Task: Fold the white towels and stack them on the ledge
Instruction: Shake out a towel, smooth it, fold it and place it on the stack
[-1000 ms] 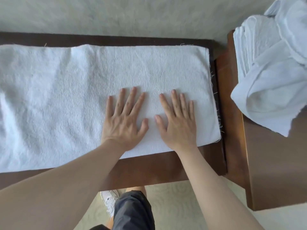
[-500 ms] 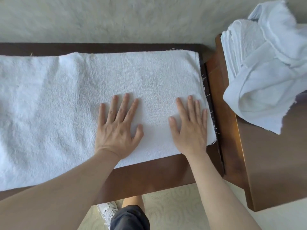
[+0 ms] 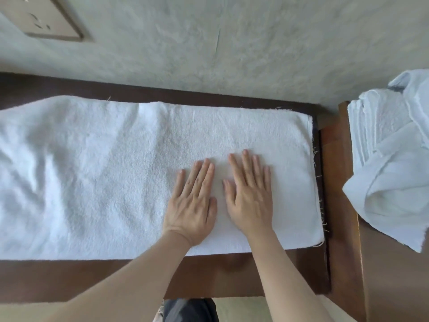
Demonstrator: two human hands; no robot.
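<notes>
Spanning the dark brown wooden ledge (image 3: 69, 277) lengthwise, a long white terry towel (image 3: 92, 177) lies spread flat, rumpled well left of the fingers and smooth beneath them. Right of the fingers, apart on a lighter brown wooden side table (image 3: 390, 275), sits a loose heap of white towels (image 3: 390, 163). The left hand (image 3: 192, 203) and right hand (image 3: 249, 196) rest palm-down side by side on the towel, fingers straight and released, grasping nothing, near its frayed right end.
</notes>
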